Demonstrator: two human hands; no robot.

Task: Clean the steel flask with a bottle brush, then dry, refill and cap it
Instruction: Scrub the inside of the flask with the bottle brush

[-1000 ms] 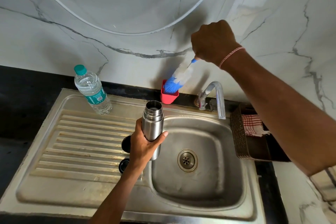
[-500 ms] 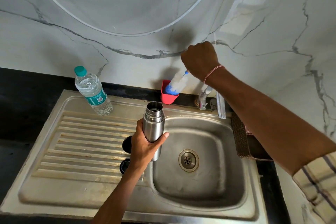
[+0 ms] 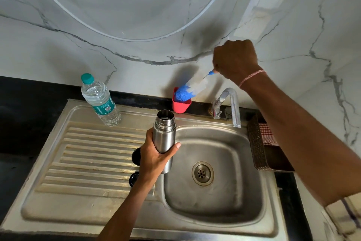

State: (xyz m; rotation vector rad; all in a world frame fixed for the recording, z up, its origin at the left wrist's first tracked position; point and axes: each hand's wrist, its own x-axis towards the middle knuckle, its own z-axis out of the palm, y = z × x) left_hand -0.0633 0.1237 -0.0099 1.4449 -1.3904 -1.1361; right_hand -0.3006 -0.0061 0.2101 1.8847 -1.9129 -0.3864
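Open steel flask gripped in left hand, bottle brush clenched in right hand, water bottle (teal label unreadable)

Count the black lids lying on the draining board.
2. One lid sits just left of the left hand holding the flask; the other lid lies nearer, beside that wrist. Both are partly hidden.

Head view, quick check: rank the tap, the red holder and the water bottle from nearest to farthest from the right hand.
1. tap: just below the right hand, on the right.
2. red holder: further left, against the wall.
3. water bottle: far left, standing on the drainboard.
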